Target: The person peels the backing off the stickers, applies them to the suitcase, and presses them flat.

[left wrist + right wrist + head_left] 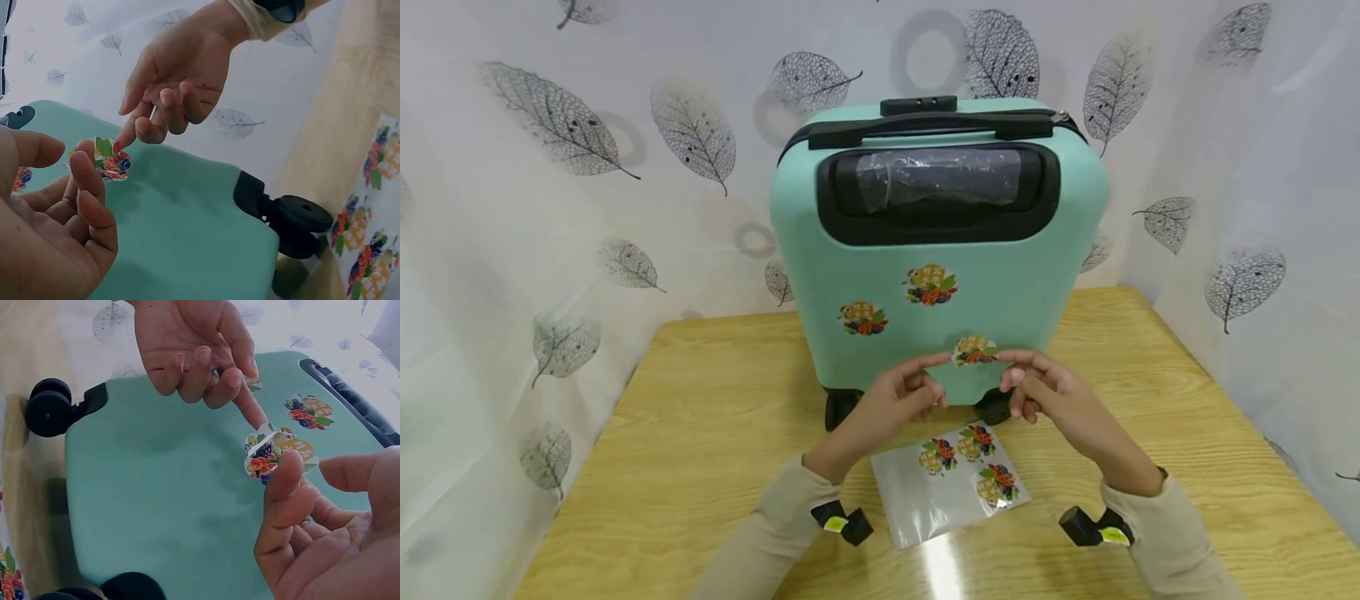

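Note:
A fruit-print sticker (975, 351) spans the gap between the two index fingertips, in front of the lower face of a mint-green suitcase (880, 367). My left hand (887, 408) touches its left edge with a straight index finger, the other fingers loosely bent. From the opposite side, my right hand (1063, 408) touches the right edge in the same way. Whether the sticker lies against the shell I cannot tell. Two similar stickers, one upper (931, 285) and one to the left (862, 318), are on the suitcase. The right wrist view shows the sticker (261, 464) partly behind my right fingers.
A clear sheet (910, 500) with three fruit stickers lies on the wooden table (722, 400) below the hands. The suitcase stands upright on black wheels (842, 407), its black handle recess (940, 229) facing me. Leaf-patterned cloth (715, 233) hangs behind and at both sides.

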The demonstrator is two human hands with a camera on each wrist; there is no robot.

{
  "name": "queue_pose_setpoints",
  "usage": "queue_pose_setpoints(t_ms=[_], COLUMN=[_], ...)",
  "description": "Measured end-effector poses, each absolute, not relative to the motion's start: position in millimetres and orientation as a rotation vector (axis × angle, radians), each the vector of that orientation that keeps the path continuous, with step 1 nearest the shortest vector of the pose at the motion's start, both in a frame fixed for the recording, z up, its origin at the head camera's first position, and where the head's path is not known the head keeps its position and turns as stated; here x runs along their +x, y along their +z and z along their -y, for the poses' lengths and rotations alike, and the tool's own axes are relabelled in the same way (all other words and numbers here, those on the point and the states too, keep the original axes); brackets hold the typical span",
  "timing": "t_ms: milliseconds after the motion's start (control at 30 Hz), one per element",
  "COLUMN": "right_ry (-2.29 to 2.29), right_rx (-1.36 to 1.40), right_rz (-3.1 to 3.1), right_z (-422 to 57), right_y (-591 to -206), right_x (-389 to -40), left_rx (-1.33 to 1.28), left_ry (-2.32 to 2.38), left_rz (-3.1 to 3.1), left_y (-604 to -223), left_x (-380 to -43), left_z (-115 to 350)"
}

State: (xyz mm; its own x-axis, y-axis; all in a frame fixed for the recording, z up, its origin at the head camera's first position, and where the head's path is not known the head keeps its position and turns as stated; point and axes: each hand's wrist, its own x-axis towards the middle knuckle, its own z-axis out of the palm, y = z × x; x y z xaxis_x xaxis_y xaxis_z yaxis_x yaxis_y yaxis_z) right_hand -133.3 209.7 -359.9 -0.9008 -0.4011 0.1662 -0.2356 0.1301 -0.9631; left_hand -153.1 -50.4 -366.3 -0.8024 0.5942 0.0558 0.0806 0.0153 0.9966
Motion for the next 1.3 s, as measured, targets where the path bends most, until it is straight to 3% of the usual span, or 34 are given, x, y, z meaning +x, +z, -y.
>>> queue_pose_setpoints(t_ms=[1300], right_ry=[-1.988], right_rx=[-0.729], right_rz=[-2.202], right_z=[-205.2], right_y=[-346.1], right_x=[-142.7], left_rx=[0.77], left_ry=[1.806], left_rz=[-1.988], left_y=[-340.9], left_x=[-165.2], left_z=[50.2])
